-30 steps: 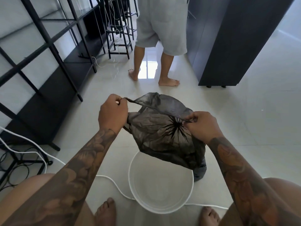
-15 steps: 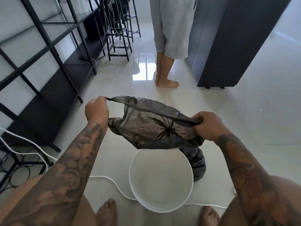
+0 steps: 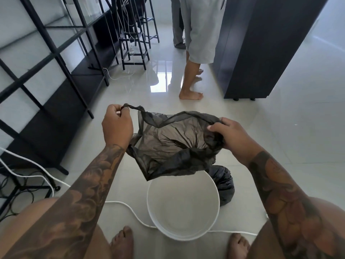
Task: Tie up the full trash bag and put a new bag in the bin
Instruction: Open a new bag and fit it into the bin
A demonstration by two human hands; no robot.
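Note:
A thin, see-through black new bag (image 3: pixel 168 146) hangs spread out above the white round bin (image 3: pixel 183 234), which stands bare on the floor between my feet. My left hand (image 3: pixel 116 126) pinches a twisted corner of the bag's rim at the upper left. My right hand (image 3: pixel 229 135) grips the bunched rim on the right. The bag's mouth gapes between them and its gathered bottom seam shows through. The full trash bag (image 3: pixel 224 186), dark and bulging, sits on the floor against the bin's right side, partly hidden by the new bag.
A person (image 3: pixel 199 43) in grey shorts stands barefoot ahead. A black shelving frame (image 3: pixel 61 58) runs along the left, a dark cabinet (image 3: pixel 261 47) stands at the right. White cable (image 3: pixel 128 210) and black wires (image 3: pixel 22 186) lie on the tiled floor near my feet.
My hands have drawn apart and pulled the new bag's mouth wider over the bin. The person ahead has stepped toward the cabinet.

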